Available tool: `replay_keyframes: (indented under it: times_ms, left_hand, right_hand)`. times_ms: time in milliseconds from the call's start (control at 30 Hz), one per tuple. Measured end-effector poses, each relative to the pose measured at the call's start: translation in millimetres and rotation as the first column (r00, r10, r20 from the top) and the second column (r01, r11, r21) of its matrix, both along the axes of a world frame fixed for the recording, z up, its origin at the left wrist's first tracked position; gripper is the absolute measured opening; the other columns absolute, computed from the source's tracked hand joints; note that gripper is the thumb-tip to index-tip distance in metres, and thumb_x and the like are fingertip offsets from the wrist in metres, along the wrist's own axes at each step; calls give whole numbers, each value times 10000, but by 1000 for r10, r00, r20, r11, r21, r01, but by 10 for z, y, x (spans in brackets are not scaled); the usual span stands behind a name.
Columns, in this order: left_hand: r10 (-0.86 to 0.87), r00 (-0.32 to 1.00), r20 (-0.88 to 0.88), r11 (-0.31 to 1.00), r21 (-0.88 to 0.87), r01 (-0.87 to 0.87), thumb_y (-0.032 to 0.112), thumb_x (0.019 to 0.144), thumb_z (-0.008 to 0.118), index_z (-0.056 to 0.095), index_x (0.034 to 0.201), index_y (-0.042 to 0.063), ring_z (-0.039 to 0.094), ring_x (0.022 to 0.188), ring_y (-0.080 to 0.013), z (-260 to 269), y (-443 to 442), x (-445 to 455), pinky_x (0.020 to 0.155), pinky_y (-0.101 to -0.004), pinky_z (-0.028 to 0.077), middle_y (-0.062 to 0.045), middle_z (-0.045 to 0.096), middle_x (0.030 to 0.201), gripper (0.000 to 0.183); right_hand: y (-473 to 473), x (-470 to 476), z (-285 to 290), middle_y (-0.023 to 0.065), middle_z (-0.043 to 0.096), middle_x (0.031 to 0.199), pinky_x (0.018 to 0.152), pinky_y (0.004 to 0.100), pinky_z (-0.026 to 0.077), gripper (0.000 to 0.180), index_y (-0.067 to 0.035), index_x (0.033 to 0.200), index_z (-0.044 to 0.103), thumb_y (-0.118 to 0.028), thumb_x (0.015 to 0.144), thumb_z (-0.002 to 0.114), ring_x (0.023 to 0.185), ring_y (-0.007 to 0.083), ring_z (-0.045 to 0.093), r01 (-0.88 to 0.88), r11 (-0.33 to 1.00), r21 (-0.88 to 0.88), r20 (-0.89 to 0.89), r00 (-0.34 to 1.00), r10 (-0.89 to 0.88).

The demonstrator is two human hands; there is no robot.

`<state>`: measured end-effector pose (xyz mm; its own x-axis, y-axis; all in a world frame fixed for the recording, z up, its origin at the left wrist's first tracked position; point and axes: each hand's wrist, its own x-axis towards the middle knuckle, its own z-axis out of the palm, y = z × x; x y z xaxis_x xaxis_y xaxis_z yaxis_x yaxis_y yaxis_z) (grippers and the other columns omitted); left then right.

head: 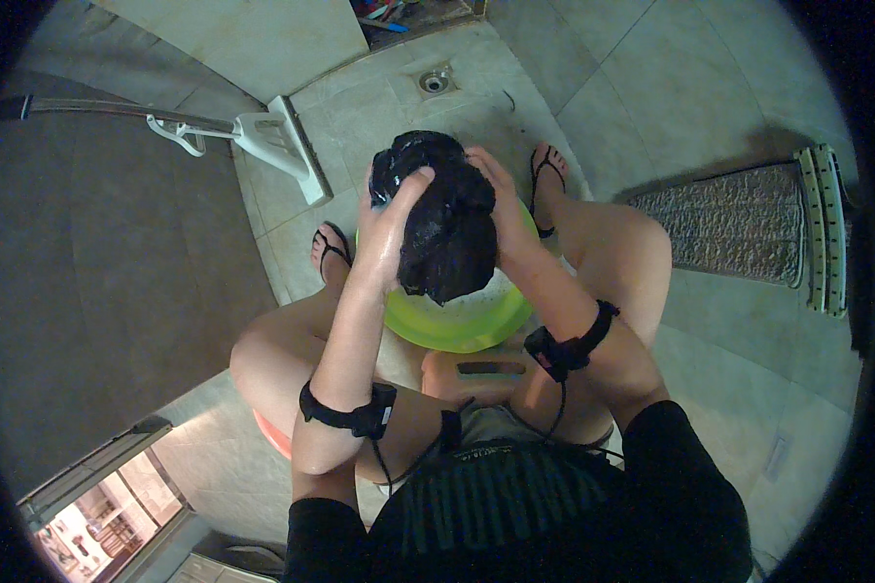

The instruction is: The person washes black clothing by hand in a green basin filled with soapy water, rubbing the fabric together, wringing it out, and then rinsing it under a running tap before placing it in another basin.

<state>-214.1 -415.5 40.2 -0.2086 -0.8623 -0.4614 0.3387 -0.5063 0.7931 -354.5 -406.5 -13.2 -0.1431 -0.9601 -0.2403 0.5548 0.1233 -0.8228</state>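
Observation:
A bunched, wet black cloth (448, 226) is raised over a green plastic basin (452, 331). My left hand (394, 208) grips its left side, thumb laid across the front. On the other side my right hand (497, 193) presses against the cloth, its fingers partly hidden behind it. Pale, sudsy-looking liquid (474, 299) shows in the basin below the cloth. The bundle covers most of the basin's far part, so what else lies in there is hidden.
Between my knees is the slotted end of an orange plastic stool (437, 375). A white-headed floor squeegee or mop (277, 149) leans at the left. A floor drain (434, 83) lies ahead. At the right are a textured grey mat (729, 218) and a pale green slatted piece (824, 229).

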Motion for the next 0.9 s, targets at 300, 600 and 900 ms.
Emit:
replay_keyframes:
  times_ms: [300, 600, 900]
  left_hand:
    - [120, 984, 130, 979, -182, -96, 250, 849, 634, 589, 1028, 3, 572, 863, -142, -518, -35, -14, 799, -262, 451, -66, 608, 955, 308]
    - [249, 718, 650, 784, -570, 244, 104, 800, 599, 489, 1271, 79, 550, 1044, -351, -692, 18, 56, 936, -381, 419, -204, 574, 1126, 485]
    - [395, 634, 665, 796, -592, 125, 386, 928, 501, 486, 1151, -80, 582, 933, -352, -626, 79, 18, 908, -348, 399, -232, 619, 976, 517]
  right_hand:
    - [-28, 58, -702, 81, 644, 976, 836, 262, 422, 256, 19, 1043, 633, -164, 881, 558, 904, 163, 566, 161, 987, 18, -233, 961, -152]
    - [-78, 110, -557, 148, 646, 890, 840, 322, 419, 231, 40, 926, 650, -161, 846, 569, 878, 238, 583, 215, 976, 23, -361, 912, -192]
    - [-51, 41, -529, 210, 617, 1029, 898, 361, 400, 311, 18, 1054, 598, -231, 875, 546, 991, 344, 558, 77, 997, -11, -666, 743, -65]
